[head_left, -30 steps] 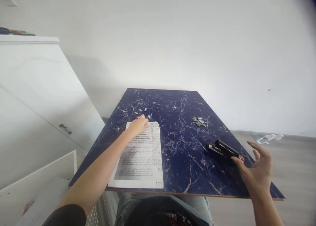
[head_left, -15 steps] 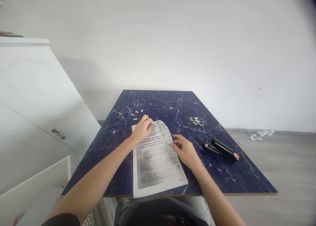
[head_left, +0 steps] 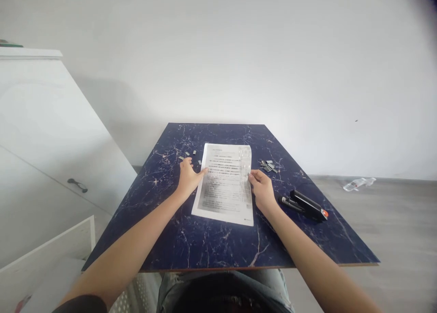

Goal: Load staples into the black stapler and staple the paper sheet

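Note:
Printed sheets of paper [head_left: 223, 185] lie in the middle of the blue marbled table, a little raised or curled along the right side. My right hand [head_left: 262, 187] pinches their right edge between thumb and fingers. At the left edge is my left hand [head_left: 189, 176], its thumb stretched to the paper and its fingers spread apart from the thumb. Small grey strips [head_left: 194, 152], which look like staples, lie just beyond the left hand. More such strips form a small pile [head_left: 269, 166] past the right hand. A black stapler [head_left: 305, 206] rests to the right of my right forearm.
The table [head_left: 218, 247] has its near edge at my lap and its far edge by the white wall. A white cabinet [head_left: 44, 121] stands on the left. Clear plastic packaging [head_left: 359, 184] lies on the floor at the right.
The paper has moved away from me, up the table, and sits straighter. My left hand has slid from its top to the left edge. My right hand now grips the right edge.

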Demonstrator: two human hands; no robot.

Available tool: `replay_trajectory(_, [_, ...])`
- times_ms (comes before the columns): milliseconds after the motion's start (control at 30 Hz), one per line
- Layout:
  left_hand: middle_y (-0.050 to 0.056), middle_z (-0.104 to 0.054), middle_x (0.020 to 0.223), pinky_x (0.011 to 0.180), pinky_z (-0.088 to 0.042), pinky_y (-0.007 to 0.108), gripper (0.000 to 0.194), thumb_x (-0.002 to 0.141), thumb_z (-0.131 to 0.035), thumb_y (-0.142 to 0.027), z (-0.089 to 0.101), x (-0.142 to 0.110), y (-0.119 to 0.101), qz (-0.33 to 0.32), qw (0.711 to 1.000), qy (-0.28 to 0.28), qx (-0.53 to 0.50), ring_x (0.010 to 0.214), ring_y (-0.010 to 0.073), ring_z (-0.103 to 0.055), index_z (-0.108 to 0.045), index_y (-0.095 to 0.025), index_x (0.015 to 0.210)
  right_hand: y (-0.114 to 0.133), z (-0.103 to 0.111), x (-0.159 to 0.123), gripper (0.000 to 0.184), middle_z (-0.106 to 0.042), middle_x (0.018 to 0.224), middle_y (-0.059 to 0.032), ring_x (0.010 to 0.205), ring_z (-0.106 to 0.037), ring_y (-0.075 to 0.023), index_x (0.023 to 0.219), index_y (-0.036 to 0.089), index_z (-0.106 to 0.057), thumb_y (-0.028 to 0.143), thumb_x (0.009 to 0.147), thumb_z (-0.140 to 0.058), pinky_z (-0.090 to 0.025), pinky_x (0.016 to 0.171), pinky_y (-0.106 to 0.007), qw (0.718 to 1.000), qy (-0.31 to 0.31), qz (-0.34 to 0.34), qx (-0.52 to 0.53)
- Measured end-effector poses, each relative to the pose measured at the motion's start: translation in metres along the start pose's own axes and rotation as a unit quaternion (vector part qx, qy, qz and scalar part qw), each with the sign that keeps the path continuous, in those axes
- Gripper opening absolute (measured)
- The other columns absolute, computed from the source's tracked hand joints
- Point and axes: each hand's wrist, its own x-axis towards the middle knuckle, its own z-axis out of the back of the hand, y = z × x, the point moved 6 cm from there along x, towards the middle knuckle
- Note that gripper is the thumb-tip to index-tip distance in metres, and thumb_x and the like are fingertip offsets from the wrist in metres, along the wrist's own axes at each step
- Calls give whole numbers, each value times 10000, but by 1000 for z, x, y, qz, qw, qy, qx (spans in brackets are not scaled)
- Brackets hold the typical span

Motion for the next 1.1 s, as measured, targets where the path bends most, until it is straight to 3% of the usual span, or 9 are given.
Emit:
replay_trajectory(67, [197,-603,1304,993,-503,482,657,755,-815,-446,-16,-2,3,66,985,101,-121,1143,311,-629,-557,-137,1274,5,4,4,418,-742,1027,-121,892,-672,-256,1060,193,-629,562,891,-528,-537,746,-373,999,-18,-2,35])
replay_trajectory(167, [171,-699,1212,1002,-514,485,546,789,-794,-465,-40,-17,-10,112,902,300,-290,1123,310,-668,-659,-143,1209,20,7,15,399,-732,1070,-122,905,-675,-251,1043,202,-623,560,883,-548,-540,773,-378,997,-36,7,72])
replay_trajectory(267, [159,-710,1227,1006,-522,505,604,696,-885,-380,-44,-26,-19,117,846,378,-359,1125,322,-674,-681,-166,1222,35,4,26,415,-724,1101,-130,922,-678,-252,1093,204,-623,561,908,-521,-547,786,-383,998,-32,22,56])
replay_trajectory(400, [162,-730,1175,982,-534,520,598,640,-919,-369,-38,-19,-9,137,858,331,-368,1054,322,-701,-702,-144,1150,53,15,20,472,-710,1134,-139,936,-677,-264,1236,209,-588,556,918,-553,-556,765,-391,998,-37,49,-31])
replay_trajectory(567, [145,-745,1131,975,-533,529,616,599,-936,-362,-34,-7,2,151,876,249,-386,1021,321,-708,-691,-135,1116,72,83,-25,333,-690,1120,-123,1036,-642,-277,1145,222,-640,473,935,-581,-524,890,-415,949,-135,156,-238])
replay_trajectory(700, [141,-742,1150,1015,-510,539,577,627,-915,-353,-29,-3,0,127,883,224,-392,1068,329,-695,-703,-141,1121,49,145,-43,351,-681,1186,-103,1139,-610,-307,1091,244,-665,530,890,-629,-424,1037,-442,904,-49,164,-392])
replay_trajectory(833, [134,-743,1153,1038,-493,546,543,669,-887,-351,-26,-1,-2,94,892,237,-374,1086,330,-690,-707,-145,1138,5,176,-40,427,-721,941,-78,851,-674,-289,991,243,-631,612,787,-697,-475,724,-364,873,140,60,-464])
replay_trajectory(967, [138,-745,1148,1014,-512,540,545,690,-874,-365,-24,0,1,80,896,268,-347,1073,332,-694,-700,-139,1154,5,165,-32,315,-667,726,-43,647,-612,-231,846,244,-549,551,914,-560,-384,596,-323,865,160,57,-471])
replay_trajectory(1100, [143,-739,1166,984,-534,518,555,709,-865,-372,-25,0,4,84,898,292,-317,1070,326,-696,-686,-139,1179,24,112,-23,281,-673,837,-42,719,-623,-223,913,241,-547,517,960,-536,-425,646,-322,872,236,105,-417])
